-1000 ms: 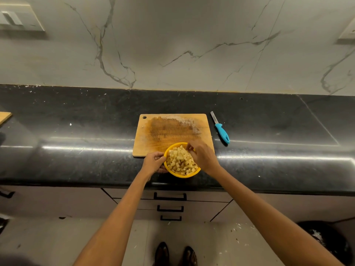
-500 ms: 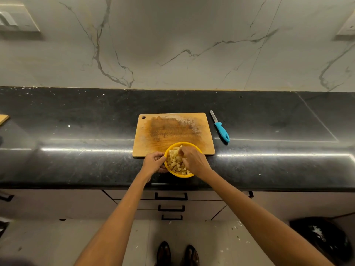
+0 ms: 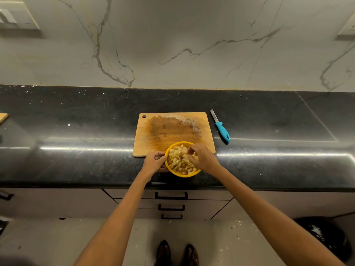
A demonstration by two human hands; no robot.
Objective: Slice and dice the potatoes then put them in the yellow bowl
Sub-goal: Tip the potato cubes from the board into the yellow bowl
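Note:
The yellow bowl [image 3: 184, 174] stands at the near edge of the wooden cutting board [image 3: 172, 129], heaped with pale diced potato [image 3: 177, 160]. My left hand [image 3: 154, 161] grips the bowl's left rim. Over the bowl's right side hovers my right hand [image 3: 204, 158], its fingertips bunched and curled down into the cubes, pinching a few pieces. That hand hides the bowl's right rim. The board itself carries only a wet stain and starchy smears. A knife with a blue handle [image 3: 222, 129] lies on the counter just right of the board, blade pointing away.
The black stone counter [image 3: 76, 131] runs left and right, backed by a marble wall. A corner of another wooden board [image 3: 2, 117] shows at the far left. Drawers with black handles [image 3: 171, 196] sit below, and a black bag [image 3: 326, 239] on the floor at right.
My right hand went from the bowl's far rim into the potato cubes, then drew back slightly to the right. The left hand and the bowl stayed put.

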